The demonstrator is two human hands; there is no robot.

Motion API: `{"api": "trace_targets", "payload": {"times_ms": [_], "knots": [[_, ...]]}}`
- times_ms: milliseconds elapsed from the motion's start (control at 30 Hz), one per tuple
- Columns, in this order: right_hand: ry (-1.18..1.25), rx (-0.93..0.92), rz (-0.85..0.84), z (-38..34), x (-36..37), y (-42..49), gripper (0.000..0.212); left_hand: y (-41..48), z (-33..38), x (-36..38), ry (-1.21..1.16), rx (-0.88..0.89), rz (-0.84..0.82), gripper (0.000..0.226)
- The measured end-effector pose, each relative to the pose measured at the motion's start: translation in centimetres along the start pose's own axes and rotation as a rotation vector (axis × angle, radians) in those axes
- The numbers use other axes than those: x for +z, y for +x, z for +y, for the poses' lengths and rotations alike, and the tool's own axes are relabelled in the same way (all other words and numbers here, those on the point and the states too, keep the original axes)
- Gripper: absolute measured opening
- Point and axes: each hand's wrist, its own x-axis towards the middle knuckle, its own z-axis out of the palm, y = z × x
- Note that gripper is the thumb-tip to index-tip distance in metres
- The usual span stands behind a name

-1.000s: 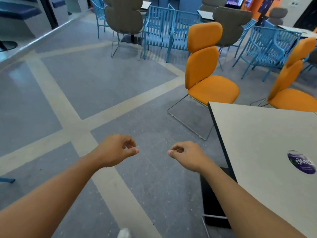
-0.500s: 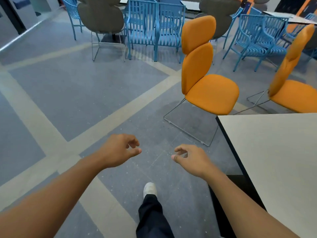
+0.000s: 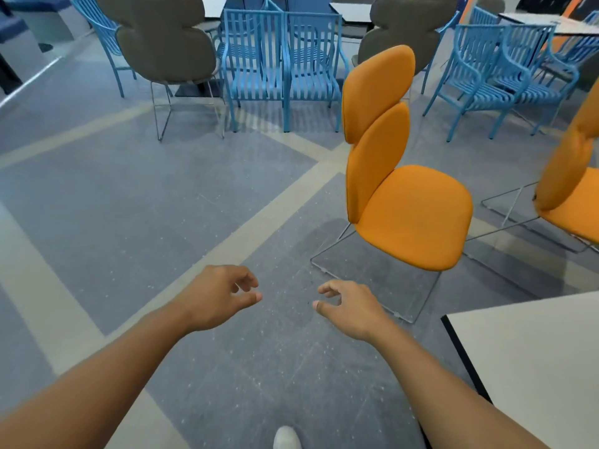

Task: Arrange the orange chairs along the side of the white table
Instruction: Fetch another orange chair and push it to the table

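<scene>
Left hand: the left hand (image 3: 220, 296) holds nothing; its fingers are loosely curled and it hangs over the grey floor (image 3: 136, 202), thumb turned inward.
Right hand: the right hand (image 3: 351, 307) is likewise empty and loosely curled, apart from the other, with bare floor between the two thumbs.
Nearest chair: the near orange chair (image 3: 408, 218) has a padded seat, a tall two-lobed back and a thin wire sled base. It stands on the floor ahead and to the right of both hands, beyond the far corner of the white desk (image 3: 534, 367), with a strip of floor between them.
Its heading: the back is on the picture's left and the seat runs out to the right, a little toward the camera, so it faces across the desk's far end rather than squarely in at a side. The long axis is the back – upright, leaning slightly rearward.
Other chair: the second orange chair (image 3: 570, 189), of the same make, is cut off by the right edge. It seems to face the same way and also sits clear of the desk.
Progress: by my reading, little is done – neither chair is lined up against a side of the desk, and no hand is on one.
Left to do: take hold of the near chair, turn it toward the desk and set it along the edge, then do the same for the second.
Around: blue slatted metal chairs (image 3: 282, 59) and grey padded chairs (image 3: 165, 40) stand farther back.
</scene>
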Motion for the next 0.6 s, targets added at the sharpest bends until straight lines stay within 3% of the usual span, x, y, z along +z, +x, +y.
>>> {"api": "trace_targets", "payload": {"times_ms": [600], "knots": [[0.101, 0.119, 0.149, -11.2, -6.5, 26.7, 0.042, 29.8, -12.2, -14.5, -0.01, 0.164, -0.117, 0.016]]}}
